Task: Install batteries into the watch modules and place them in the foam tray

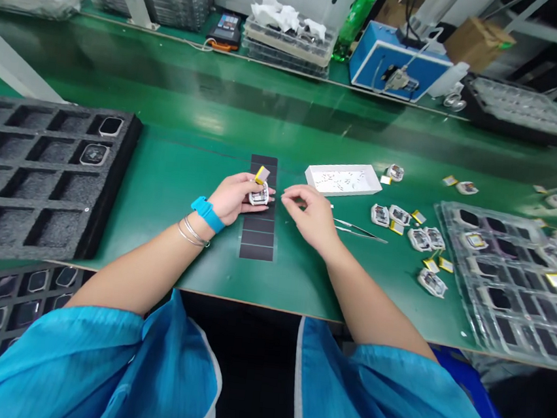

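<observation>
Between its thumb and fingers, my left hand [233, 198] holds a white smartwatch housing [259, 195] with its inner parts showing. A small yellow-and-silver battery [262, 174] stands up at the housing's top edge. Under that hand lies a strip of black rectangles [258, 238] on the green bench. A short gap to the right, my right hand [310, 213] has its thumb and fingertips pinched together; whatever may be between them is too small to make out. Metal tweezers [360, 230] lie just right of that hand, and a white box [344, 180] of tiny parts sits behind it.
Several loose housings [380, 214] with batteries lie to the right, before clear plastic trays [484, 301]. A black foam tray [112, 199] holding two watches stands at left. A shelf at the back carries a blue machine [365, 56] and a green bottle [356, 19].
</observation>
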The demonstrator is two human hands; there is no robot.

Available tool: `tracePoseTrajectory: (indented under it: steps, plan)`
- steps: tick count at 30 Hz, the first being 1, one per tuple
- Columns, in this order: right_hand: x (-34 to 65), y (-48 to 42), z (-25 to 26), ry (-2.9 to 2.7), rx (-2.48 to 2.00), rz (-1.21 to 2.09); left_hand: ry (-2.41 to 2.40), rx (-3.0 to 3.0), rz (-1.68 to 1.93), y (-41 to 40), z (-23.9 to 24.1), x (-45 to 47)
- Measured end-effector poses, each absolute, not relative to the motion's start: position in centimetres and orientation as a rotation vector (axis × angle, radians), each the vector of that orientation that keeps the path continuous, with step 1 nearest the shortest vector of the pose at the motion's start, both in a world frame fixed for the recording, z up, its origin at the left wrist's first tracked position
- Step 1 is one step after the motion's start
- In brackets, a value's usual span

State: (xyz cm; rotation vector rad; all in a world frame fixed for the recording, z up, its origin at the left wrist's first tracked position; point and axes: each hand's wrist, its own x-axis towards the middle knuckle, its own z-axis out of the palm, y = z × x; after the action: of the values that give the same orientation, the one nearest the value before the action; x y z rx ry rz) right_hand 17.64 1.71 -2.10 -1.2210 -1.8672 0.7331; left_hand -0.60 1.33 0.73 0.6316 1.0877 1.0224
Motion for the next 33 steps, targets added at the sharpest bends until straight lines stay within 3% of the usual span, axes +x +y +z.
tracePoseTrajectory:
  steps: [7, 21, 33]
  plan:
    - [17.1, 0.9, -2.8, -2.222, -1.376, 0.472, 1.073, 0.57, 1.01, 1.8, 0.0, -0.8]
    - [16.4, 1.4, -3.2, -2.094, -1.483, 0.589, 1.066, 0.57, 1.008, 1.6, 0.0, -0.5]
    - [16.7, -0.1, -1.8, -2.339, -1.338, 0.372, 1.109, 0.567, 1.014, 1.3, 0.9, -0.4]
